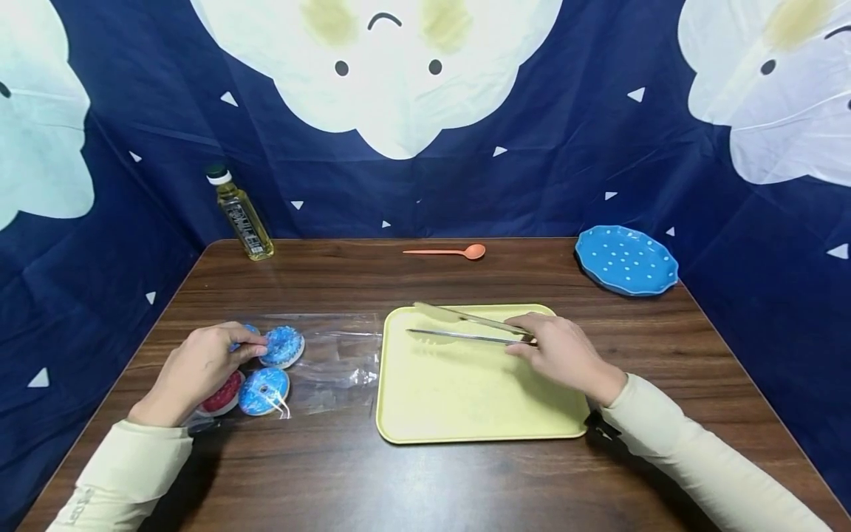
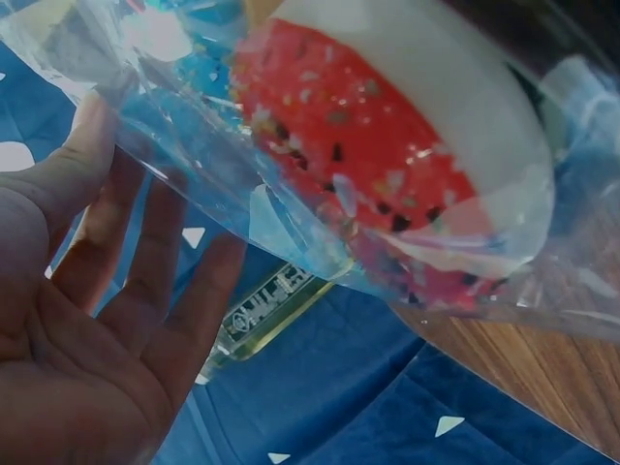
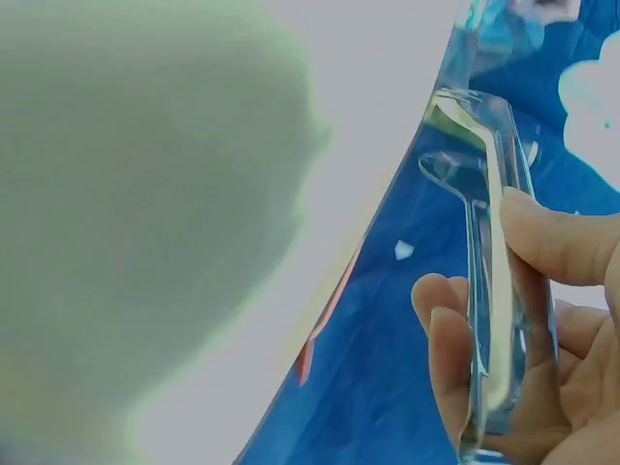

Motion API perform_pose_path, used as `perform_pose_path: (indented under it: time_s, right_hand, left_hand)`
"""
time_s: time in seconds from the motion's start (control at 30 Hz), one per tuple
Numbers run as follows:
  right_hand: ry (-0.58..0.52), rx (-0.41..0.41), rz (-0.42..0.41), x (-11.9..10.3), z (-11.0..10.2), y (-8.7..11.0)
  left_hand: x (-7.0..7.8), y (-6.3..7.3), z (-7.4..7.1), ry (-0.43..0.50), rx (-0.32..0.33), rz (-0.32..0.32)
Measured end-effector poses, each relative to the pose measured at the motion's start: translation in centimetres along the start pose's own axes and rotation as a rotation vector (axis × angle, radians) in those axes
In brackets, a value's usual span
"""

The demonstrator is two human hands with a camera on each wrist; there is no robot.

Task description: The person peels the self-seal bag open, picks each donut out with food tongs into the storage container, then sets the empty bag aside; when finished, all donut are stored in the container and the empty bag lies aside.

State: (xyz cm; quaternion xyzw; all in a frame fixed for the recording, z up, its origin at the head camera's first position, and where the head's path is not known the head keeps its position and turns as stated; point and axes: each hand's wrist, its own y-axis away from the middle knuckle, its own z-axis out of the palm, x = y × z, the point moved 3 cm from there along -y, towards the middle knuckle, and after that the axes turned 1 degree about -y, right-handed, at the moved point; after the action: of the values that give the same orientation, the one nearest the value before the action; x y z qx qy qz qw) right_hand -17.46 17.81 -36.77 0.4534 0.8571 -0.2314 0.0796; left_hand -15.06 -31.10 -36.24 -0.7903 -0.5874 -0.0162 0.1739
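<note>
My left hand (image 1: 202, 362) pinches the edge of a clear plastic bag (image 1: 342, 358) at the table's left side, between thumb and fingers. Inside the bag lie toy-like doughnuts: a blue one with sprinkles (image 1: 284, 346), a smoother blue one (image 1: 255, 391), a red one (image 1: 224, 393) and a further blue one partly hidden by the hand. The left wrist view shows the red doughnut (image 2: 339, 136) close up through the film. My right hand (image 1: 565, 351) grips metal tongs (image 1: 435, 311), their arms spread apart, tips pointing left over the yellow tray (image 1: 459, 406).
An oil bottle (image 1: 244, 222) stands at the back left corner. An orange spoon (image 1: 473, 251) lies along the back edge, and a blue dotted plate (image 1: 625, 260) sits at the back right. Dark blue cloth (image 1: 465, 192) hangs behind the wooden table (image 1: 439, 488).
</note>
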Motion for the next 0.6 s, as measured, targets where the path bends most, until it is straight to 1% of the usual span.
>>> perform_pose_path:
  time_s: [0.13, 0.23, 0.3, 0.47, 0.6]
  right_hand:
    - [0.047, 0.059, -0.124, -2.0, 0.7, -1.2]
    - [0.072, 0.098, -0.187, -3.2, 1.3, -2.0]
    - [0.079, 0.101, -0.213, -3.9, 1.8, -2.5]
    - [0.094, 0.057, -0.242, -5.5, 3.2, -3.7]
    - [0.081, 0.032, -0.244, -6.3, 3.8, -4.8]
  left_hand:
    - [0.0, 0.1, 0.0, 0.009, 0.018, 0.014]
    - [0.0, 0.0, -0.1, 0.014, 0.017, 0.017]
    - [0.1, 0.0, -0.1, 0.017, 0.010, 0.010]
    - [0.1, 0.0, 0.0, 0.025, -0.020, -0.018]
    - [0.1, 0.1, 0.1, 0.018, -0.012, 0.002]
